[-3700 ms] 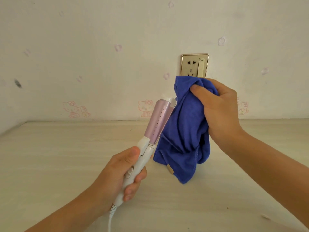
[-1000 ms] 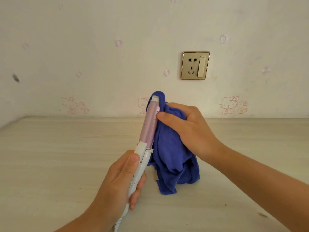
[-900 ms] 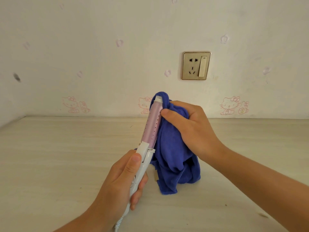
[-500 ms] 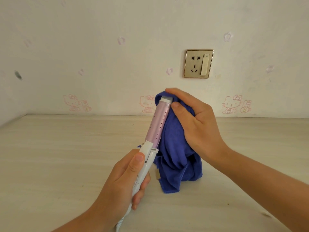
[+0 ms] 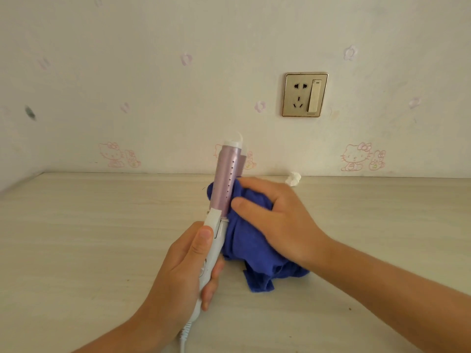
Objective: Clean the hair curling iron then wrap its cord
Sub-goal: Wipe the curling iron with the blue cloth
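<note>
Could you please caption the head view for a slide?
Left hand holds the curling iron upright; right hand presses a blue cloth against its barrel.

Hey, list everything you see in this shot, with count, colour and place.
curling iron: one, white handle, lilac barrel, held upright, centre
cord: one, white, leaves the handle toward the bottom edge
cloth: one, blue, against the barrel's right side
table: one, pale wood, below everything
crumpled wad: one, white, table's back edge by the wall
socket plate: one, gold, on the wall
left hand: one, grips the iron's handle
right hand: one, holds the cloth to the barrel
</note>
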Available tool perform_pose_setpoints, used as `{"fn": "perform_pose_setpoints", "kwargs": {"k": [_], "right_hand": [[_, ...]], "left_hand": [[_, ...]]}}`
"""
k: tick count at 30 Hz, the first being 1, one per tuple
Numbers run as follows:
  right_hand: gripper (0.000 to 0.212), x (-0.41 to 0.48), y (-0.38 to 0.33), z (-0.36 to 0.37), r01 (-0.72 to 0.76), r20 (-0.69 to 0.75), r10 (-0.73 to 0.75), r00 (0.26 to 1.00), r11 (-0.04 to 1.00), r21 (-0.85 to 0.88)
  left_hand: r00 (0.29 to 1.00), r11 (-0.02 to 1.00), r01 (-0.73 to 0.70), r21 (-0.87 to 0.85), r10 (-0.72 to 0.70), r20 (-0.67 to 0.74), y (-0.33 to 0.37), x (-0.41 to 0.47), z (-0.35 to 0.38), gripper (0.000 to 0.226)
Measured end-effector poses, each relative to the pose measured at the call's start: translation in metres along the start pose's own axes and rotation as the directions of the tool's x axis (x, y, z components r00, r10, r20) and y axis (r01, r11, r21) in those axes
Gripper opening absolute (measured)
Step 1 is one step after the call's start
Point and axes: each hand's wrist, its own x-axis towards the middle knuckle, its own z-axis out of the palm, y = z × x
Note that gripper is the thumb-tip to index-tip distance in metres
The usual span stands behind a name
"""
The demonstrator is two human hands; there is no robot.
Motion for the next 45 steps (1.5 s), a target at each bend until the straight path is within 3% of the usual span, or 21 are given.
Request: {"fn": "perform_pose_setpoints", "kwargs": {"k": [4, 11, 16, 19, 23, 30, 33, 38, 42, 45], "right_hand": [[0.018, 0.000, 0.003, -0.004, 0.005, 0.063, -0.005, 0.998, 1.000, 0.005], [0.026, 0.020, -0.006, -0.029, 0.055, -0.106, -0.043, 0.993, 0.991, 0.118], [0.023, 0.008, -0.002, -0.016, -0.034, 0.162, 0.014, 0.987, 0.992, 0.122], [0.026, 0.005, -0.004, -0.014, -0.053, 0.231, 0.020, 0.973, 0.989, 0.138], [0.022, 0.008, -0.007, -0.019, -0.007, 0.181, -0.009, 0.983, 0.996, 0.089], [0.026, 0.024, -0.011, -0.040, 0.041, -0.075, -0.030, 0.997, 0.988, 0.152], [0.025, 0.021, -0.009, -0.035, 0.020, -0.044, -0.014, 0.999, 0.987, 0.157], [0.025, 0.003, -0.007, -0.011, -0.030, 0.193, 0.005, 0.981, 0.992, 0.126], [0.023, 0.010, -0.011, -0.022, -0.024, 0.196, 0.005, 0.981, 0.995, 0.097], [0.021, 0.021, -0.014, -0.036, -0.018, 0.061, 0.010, 0.998, 0.991, 0.135]], "left_hand": [[1.000, 1.000, -0.009, 0.001, 0.009, 0.007, 0.001, 0.001, 0.001, 0.051], [0.998, 0.997, -0.041, 0.064, 0.038, 0.059, 0.000, -0.001, 0.002, 0.052], [0.999, 0.999, -0.042, 0.024, 0.041, 0.031, 0.000, -0.002, 0.001, 0.053], [0.998, 0.999, -0.050, 0.016, 0.050, 0.031, 0.000, -0.005, 0.001, 0.053], [0.996, 0.996, -0.078, 0.046, 0.076, 0.046, 0.002, -0.002, 0.003, 0.053], [0.996, 0.996, -0.051, 0.080, 0.045, 0.071, -0.001, -0.003, 0.002, 0.057], [0.997, 0.997, -0.043, 0.065, 0.039, 0.061, 0.000, -0.002, 0.003, 0.056], [0.999, 0.999, -0.049, 0.020, 0.049, 0.015, -0.002, -0.005, 0.000, 0.054], [0.998, 0.998, -0.056, 0.017, 0.055, 0.038, 0.001, -0.004, 0.003, 0.054], [0.997, 0.997, -0.062, 0.039, 0.059, 0.058, 0.002, -0.003, 0.003, 0.056]]}}
